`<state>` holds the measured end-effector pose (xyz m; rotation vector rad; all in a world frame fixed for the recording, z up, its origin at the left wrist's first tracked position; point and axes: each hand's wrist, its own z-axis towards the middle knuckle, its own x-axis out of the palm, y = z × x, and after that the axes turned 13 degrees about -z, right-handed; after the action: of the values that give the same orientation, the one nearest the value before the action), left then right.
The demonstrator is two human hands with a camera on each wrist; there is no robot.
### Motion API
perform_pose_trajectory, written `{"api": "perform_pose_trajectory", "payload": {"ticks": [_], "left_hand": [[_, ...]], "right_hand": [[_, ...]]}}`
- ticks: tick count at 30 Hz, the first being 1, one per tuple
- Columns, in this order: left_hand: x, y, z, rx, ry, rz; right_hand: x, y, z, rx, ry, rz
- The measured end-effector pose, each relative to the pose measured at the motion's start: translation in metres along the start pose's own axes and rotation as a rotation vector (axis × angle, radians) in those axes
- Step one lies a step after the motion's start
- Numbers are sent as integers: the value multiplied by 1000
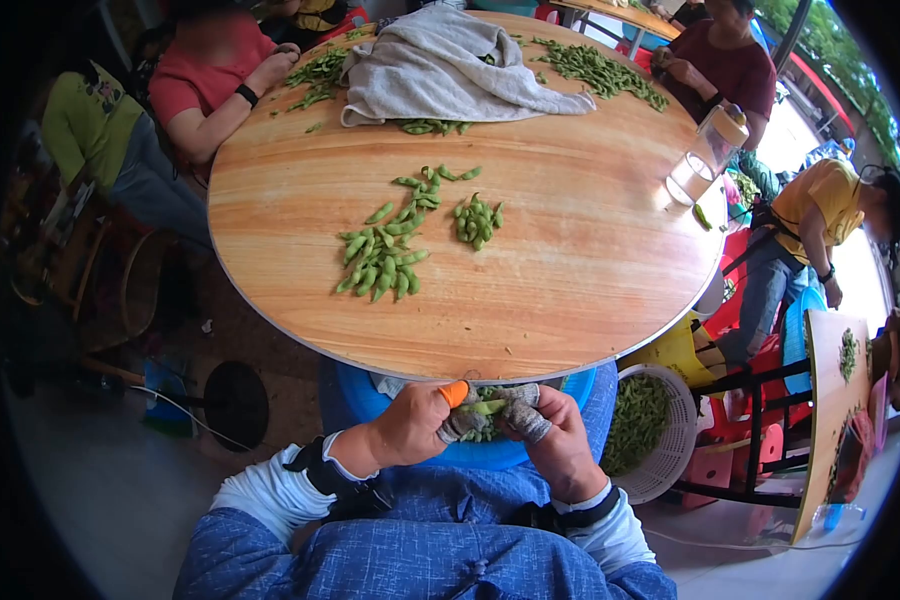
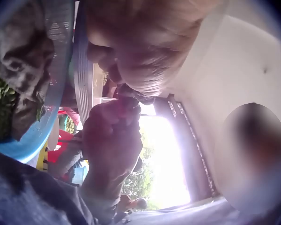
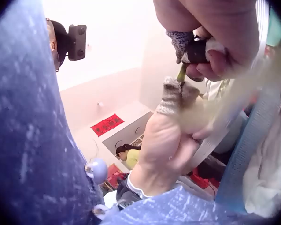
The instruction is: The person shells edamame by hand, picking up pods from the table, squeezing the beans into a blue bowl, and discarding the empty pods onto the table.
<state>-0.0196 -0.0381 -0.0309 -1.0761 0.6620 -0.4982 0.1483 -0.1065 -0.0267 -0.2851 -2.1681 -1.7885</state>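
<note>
A green soybean pod is pinched between my two hands, low in front of the round table. My left hand holds its left end; an orange cover and grey knitted covers sheathe some of the fingertips. Grey knitted covers also wrap fingertips of my right hand, which pinches the pod's other end. In the right wrist view the pod spans the small gap between the fingertips. Beneath both hands, a blue basin on my lap holds green contents, partly hidden by the hands.
The wooden table bears a larger pod pile, a small pile, a grey cloth and a clear bottle. A white basket of pods stands right of my lap. Other people sit around the table.
</note>
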Motion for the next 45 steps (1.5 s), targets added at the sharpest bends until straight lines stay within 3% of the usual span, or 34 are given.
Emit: {"api": "perform_pose_trajectory", "payload": {"ticks": [1, 4, 7, 10, 13, 16, 20, 23, 30, 35, 38, 41, 45], "left_hand": [[4, 2, 2, 28, -63, -200], [6, 2, 0, -47, -91, -406], [7, 17, -15, -333, -96, -890], [11, 19, -15, -498, -80, -1409], [11, 28, -14, -556, -22, -1681], [6, 12, -10, -194, -172, -294], [1, 7, -2, -15, -54, 75], [-2, 7, -5, 18, -8, 313], [-10, 0, -2, 49, 59, 370], [-11, -5, -2, 60, 84, 378], [-13, -7, -4, -52, 134, 392], [-6, -3, 1, 47, -4, -16], [-4, -1, -6, -105, -30, -384]], "right_hand": [[2, -2, 1, -24, -4, 7], [3, -10, 5, -103, 11, 28], [-2, -21, 12, -189, 65, 29], [-10, -35, 19, -261, 98, -5], [-14, -35, 21, -236, 129, 3], [-9, -13, 13, -92, 132, 6], [-3, -6, 8, 29, 73, -57], [1, -6, 8, 74, 46, -30], [1, 2, 6, -20, 10, -47], [5, 2, 8, 26, 56, -36], [3, -2, 9, 39, 78, -71], [4, -3, 8, 0, 86, -82], [6, -13, 12, -133, 110, -81]]}}
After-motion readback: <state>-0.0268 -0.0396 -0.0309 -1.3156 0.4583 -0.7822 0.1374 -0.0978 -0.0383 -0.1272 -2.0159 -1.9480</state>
